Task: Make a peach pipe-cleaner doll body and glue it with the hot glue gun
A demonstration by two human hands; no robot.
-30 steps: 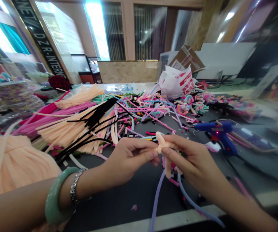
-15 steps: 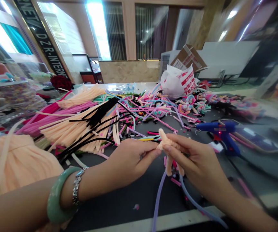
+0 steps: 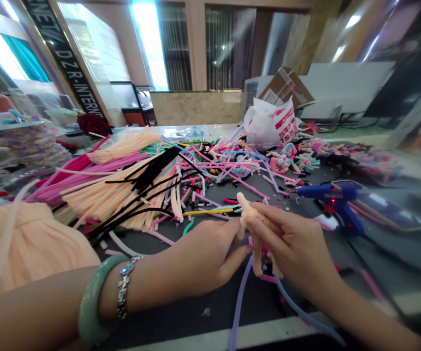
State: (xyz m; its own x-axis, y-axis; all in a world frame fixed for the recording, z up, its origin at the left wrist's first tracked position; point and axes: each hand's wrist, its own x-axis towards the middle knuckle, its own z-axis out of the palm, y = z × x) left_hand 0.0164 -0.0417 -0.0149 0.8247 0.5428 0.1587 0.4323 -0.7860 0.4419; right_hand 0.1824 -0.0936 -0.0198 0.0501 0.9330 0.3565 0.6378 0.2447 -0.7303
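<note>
In front of me is a small peach pipe-cleaner figure [image 3: 249,213] with a coiled middle and limbs that stick up and hang down. My right hand [image 3: 293,239] pinches its coiled part between thumb and fingers. From the other side my left hand [image 3: 206,256] grips it, the fingers behind a short bent limb and the thumb lower, by a hanging leg; the exact contact is partly hidden. Below the hands, lilac pipe cleaners [image 3: 240,302] run down over the table's front edge. A jade bangle [image 3: 95,297] and a silver bracelet circle my left wrist.
Bundles of peach pipe cleaners [image 3: 110,197] and black pipe cleaners [image 3: 155,170] lie at left. Coloured offcuts [image 3: 214,165] cover the middle. A blue glue gun [image 3: 336,200] with a lit red light and trailing cord rests at right. Behind stands a white plastic bag [image 3: 267,122].
My left hand has shifted slightly, its thumb dropping away from the index finger. A short limb of the figure now points down beside the left fingers. My right hand keeps its pinch.
</note>
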